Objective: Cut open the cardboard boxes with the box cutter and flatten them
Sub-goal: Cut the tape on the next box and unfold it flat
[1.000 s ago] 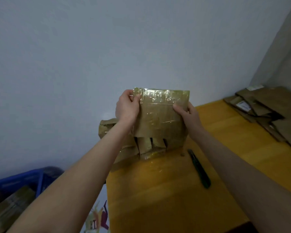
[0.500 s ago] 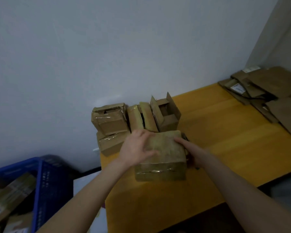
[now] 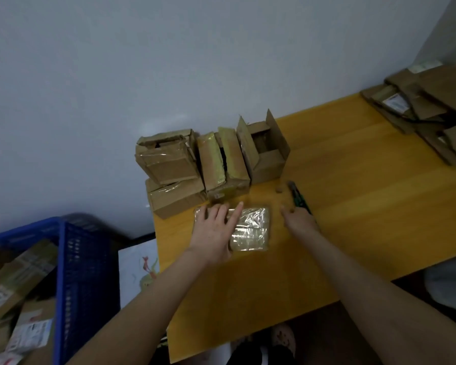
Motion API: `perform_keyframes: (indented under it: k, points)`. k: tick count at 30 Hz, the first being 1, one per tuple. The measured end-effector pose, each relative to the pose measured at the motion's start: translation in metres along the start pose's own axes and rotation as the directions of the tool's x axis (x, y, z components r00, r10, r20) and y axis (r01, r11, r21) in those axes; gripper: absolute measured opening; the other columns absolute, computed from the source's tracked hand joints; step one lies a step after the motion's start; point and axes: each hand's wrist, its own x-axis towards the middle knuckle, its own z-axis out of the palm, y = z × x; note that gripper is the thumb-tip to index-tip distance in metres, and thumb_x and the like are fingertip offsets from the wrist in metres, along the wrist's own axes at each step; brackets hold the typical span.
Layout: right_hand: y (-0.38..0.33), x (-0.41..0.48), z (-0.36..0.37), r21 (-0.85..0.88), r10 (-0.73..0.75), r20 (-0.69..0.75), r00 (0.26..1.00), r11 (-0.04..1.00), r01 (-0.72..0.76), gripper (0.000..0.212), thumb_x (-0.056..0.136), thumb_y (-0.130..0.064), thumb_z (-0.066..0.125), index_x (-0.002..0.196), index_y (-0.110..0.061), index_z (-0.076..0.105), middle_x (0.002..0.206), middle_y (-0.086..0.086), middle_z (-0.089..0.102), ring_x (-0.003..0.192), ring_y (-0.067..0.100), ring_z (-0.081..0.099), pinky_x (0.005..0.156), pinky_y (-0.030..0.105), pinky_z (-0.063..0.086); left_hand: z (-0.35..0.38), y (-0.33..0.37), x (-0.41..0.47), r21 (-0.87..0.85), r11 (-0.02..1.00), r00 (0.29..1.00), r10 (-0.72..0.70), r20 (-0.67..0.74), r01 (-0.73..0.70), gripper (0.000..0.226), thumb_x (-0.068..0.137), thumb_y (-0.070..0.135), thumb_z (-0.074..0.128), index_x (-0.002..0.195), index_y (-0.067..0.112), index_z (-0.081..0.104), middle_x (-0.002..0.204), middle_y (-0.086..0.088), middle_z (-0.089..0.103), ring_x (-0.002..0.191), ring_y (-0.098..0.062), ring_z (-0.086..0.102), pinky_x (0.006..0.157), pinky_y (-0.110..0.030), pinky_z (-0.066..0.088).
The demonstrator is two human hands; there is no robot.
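Two bare hands reach over a yellow wooden table [image 3: 353,196]. The left hand [image 3: 213,233] lies flat, fingers straight, on a tape-wrapped brown cardboard box [image 3: 252,230] near the table's left edge. The right hand [image 3: 298,219] covers the near end of a green-and-black box cutter [image 3: 299,201] just beside the box; its grip cannot be told.

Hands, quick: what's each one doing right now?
Left hand: open, pressing flat on the taped box.
Right hand: at the box cutter; grip cannot be told.

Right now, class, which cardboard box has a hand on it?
The tape-wrapped box alone in front, under the left hand; the rest sit clustered behind it.
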Motion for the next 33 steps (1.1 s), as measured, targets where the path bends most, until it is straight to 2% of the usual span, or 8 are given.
perform_keyframes:
  k: [2,5,11,14,17,20,27,33]
  points:
    - [0.007,0.013,-0.006,-0.248,-0.114,-0.155,0.981,0.966,0.073,0.046,0.094,-0.040,0.050,0.132,-0.014,0.051,0.128,0.012,0.055,0.113,0.030,0.053,0.087,0.036,0.045,-0.002,0.001,0.014,-0.012,1.000,1.000,-0.024,-0.002,0.024,0.112,0.079,0.049,0.066,0.152,0.019,-0.014,0.151,-0.009,0.021,0.142,-0.028,0.018,0.118,-0.050,0.003]
    - [0.021,0.032,-0.003,-0.424,-0.146,-0.130,0.981,0.902,0.078,0.054,0.096,-0.036,0.048,0.145,-0.018,0.032,0.138,0.015,0.040,0.125,0.031,0.040,0.099,0.041,0.038,0.000,0.001,0.030,-0.039,0.997,0.998,-0.061,0.012,0.062,0.115,0.076,0.050,0.068,0.153,0.020,-0.012,0.151,-0.007,0.019,0.143,-0.028,0.016,0.119,-0.052,0.002]
    - [0.037,0.046,0.011,-0.578,-0.252,-0.219,0.942,0.812,0.083,0.043,0.097,-0.012,0.042,0.139,-0.018,0.035,0.136,0.011,0.042,0.118,0.028,0.043,0.091,0.038,0.043,0.003,-0.003,0.046,-0.002,0.996,0.996,-0.090,0.027,0.090,0.118,0.078,0.052,0.069,0.151,0.020,-0.019,0.157,-0.008,0.011,0.147,-0.028,0.007,0.120,-0.051,-0.001]
    - [0.037,0.044,0.011,-0.419,-0.167,-0.195,0.967,0.905,0.072,0.037,0.096,-0.018,0.052,0.130,-0.014,0.040,0.123,0.011,0.053,0.105,0.029,0.055,0.075,0.038,0.048,0.000,-0.005,0.055,0.008,0.994,0.992,-0.110,0.059,0.110,0.121,0.077,0.047,0.072,0.150,0.022,-0.021,0.158,-0.010,0.008,0.147,-0.028,0.003,0.120,-0.050,-0.003]
    - [0.031,0.036,0.006,-0.009,-0.014,-0.036,0.999,1.000,0.014,0.038,0.092,-0.023,0.061,0.123,-0.003,0.050,0.109,0.015,0.060,0.095,0.030,0.061,0.067,0.035,0.050,-0.008,-0.007,0.061,-0.004,0.992,0.989,-0.123,0.081,0.123,0.120,0.076,0.045,0.073,0.151,0.025,-0.018,0.154,-0.011,0.017,0.145,-0.028,0.011,0.120,-0.048,-0.001]
    - [0.026,0.016,0.000,0.230,-0.107,0.000,0.994,0.968,0.104,0.028,0.093,-0.020,0.058,0.115,-0.002,0.057,0.087,0.006,0.059,0.078,0.022,0.057,0.054,0.027,0.042,-0.017,-0.007,0.056,-0.004,0.994,0.990,-0.106,0.090,0.106,0.115,0.076,0.047,0.072,0.153,0.026,-0.011,0.152,-0.010,0.024,0.142,-0.028,0.020,0.119,-0.046,0.007]
    - [0.013,-0.023,-0.008,0.342,-0.236,0.008,0.972,0.914,0.219,0.027,0.097,-0.037,0.050,0.113,-0.016,0.054,0.098,0.005,0.062,0.091,0.023,0.061,0.067,0.030,0.045,-0.024,0.001,0.038,-0.018,0.992,0.988,-0.122,0.090,0.124,0.113,0.078,0.049,0.069,0.154,0.016,-0.008,0.156,-0.008,0.018,0.144,-0.028,0.017,0.120,-0.046,0.012]
    - [0.012,-0.037,-0.006,0.303,-0.200,0.045,0.979,0.936,0.177,0.017,0.096,-0.025,0.049,0.099,-0.010,0.057,0.079,0.006,0.060,0.066,0.018,0.054,0.059,0.030,0.042,-0.010,-0.005,0.032,0.041,0.978,0.967,-0.210,0.144,0.206,0.112,0.084,0.037,0.070,0.151,0.021,-0.018,0.161,-0.013,-0.010,0.148,-0.031,-0.008,0.117,-0.057,0.005]
